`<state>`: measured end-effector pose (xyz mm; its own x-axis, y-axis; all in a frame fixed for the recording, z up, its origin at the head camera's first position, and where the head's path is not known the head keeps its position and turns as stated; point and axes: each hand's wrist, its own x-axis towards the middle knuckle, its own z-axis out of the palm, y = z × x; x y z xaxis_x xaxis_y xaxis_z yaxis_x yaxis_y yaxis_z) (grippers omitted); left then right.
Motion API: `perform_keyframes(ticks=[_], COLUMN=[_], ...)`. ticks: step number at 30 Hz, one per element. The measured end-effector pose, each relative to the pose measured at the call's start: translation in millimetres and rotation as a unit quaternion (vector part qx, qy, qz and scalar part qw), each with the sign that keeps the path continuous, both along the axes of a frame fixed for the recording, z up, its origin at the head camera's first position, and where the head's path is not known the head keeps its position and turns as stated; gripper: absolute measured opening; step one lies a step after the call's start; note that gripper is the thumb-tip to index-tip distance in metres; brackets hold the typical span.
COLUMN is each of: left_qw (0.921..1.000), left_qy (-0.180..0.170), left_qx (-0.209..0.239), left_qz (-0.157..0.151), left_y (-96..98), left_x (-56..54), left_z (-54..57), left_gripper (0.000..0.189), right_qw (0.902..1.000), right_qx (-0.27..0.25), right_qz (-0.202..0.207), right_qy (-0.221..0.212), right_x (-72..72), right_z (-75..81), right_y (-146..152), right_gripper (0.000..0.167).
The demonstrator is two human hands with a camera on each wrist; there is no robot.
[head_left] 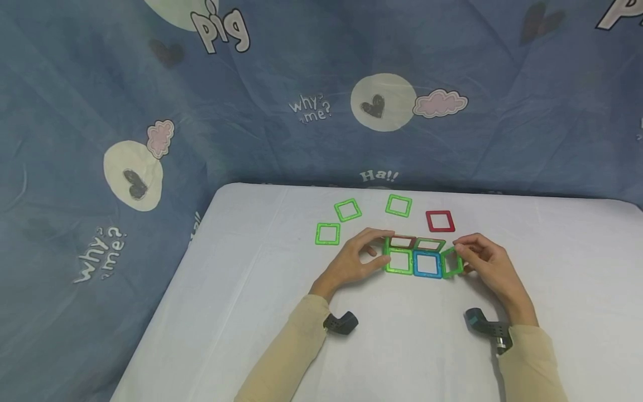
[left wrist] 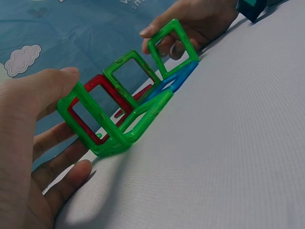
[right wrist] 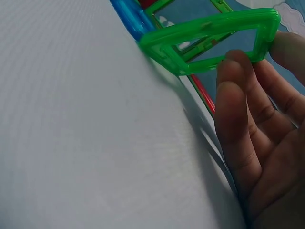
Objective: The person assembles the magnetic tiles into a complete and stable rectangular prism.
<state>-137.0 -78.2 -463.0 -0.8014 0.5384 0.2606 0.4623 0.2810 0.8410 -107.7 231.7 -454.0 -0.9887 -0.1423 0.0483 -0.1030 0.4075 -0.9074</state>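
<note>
A row of square magnetic tiles stands on the white table. A green tile (head_left: 399,272) and a blue tile (head_left: 428,275) lie flat side by side. Along their back edge rise a red tile (left wrist: 114,93) and a green tile (left wrist: 119,59). My left hand (head_left: 354,259) grips the upright green tile (left wrist: 100,114) at the left end by its edges, thumb at the front. At the other end, my right hand (head_left: 492,265) pinches a tilted green tile (right wrist: 209,24) by its outer edge. This tile's lower edge meets the blue tile.
Behind the row lie loose tiles: a green one (head_left: 327,242) at the left, two more green ones, and a red one (head_left: 442,229) at the right. A blue printed cloth (head_left: 311,151) hangs behind the table (head_left: 402,346).
</note>
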Motion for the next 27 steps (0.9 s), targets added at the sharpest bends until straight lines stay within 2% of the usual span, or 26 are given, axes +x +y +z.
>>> perform_keyframes(ticks=[3,6,13,17,27], left_qw=[1.0000,1.0000,0.9999,0.9999,0.9998], left_qy=[0.000,-0.001,-0.003,-0.003,-0.010], left_qx=[0.000,0.005,0.005,0.002,0.007], left_qz=[0.001,-0.001,-0.013,-0.012,-0.016], left_y=[0.5,1.2,-0.3,-0.7,-0.8], left_x=[0.3,2.4,15.4,17.3,15.5], left_z=[-0.6,3.3,33.4,37.3,35.0], left_gripper=[0.051,0.051,0.049,0.049,0.049], right_qw=[1.0000,1.0000,0.9999,0.9996,0.9994], right_qx=[0.002,0.000,0.003,0.015,0.005], right_qz=[-0.005,-0.006,-0.009,-0.015,-0.003], right_qy=[0.000,0.002,0.012,0.018,0.035], right_x=[0.3,0.8,0.9,0.2,1.4], right_z=[0.1,-0.1,-2.5,-4.2,-2.7], right_y=[-1.2,-2.7,-5.1,-5.8,-6.9], right_gripper=[0.030,0.030,0.031,0.029,0.027])
